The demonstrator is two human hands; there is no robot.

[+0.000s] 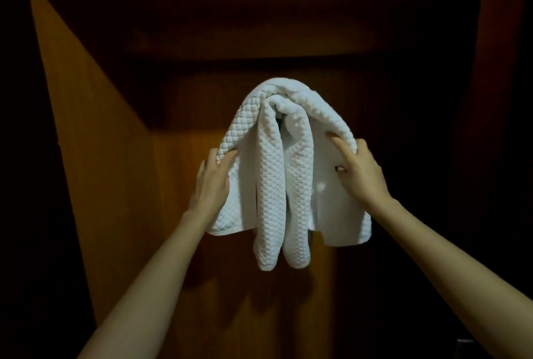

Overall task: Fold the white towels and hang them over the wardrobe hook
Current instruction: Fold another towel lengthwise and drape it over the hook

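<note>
The white towels (277,162) are seen draped high against the wardrobe's wooden back panel (173,185), with their folds hanging down; what carries them is hidden. Their left edge is gripped by the left hand (213,178), and their right fold is pinched by the right hand (359,170).

The wardrobe hook is wholly hidden beneath the bunched top of the white towels (277,174) (how many towels hang there cannot be told). The left hand (212,182) has its fingertips lost under a towel edge, and both forearms (450,257) are cut off by the bottom edge.
</note>
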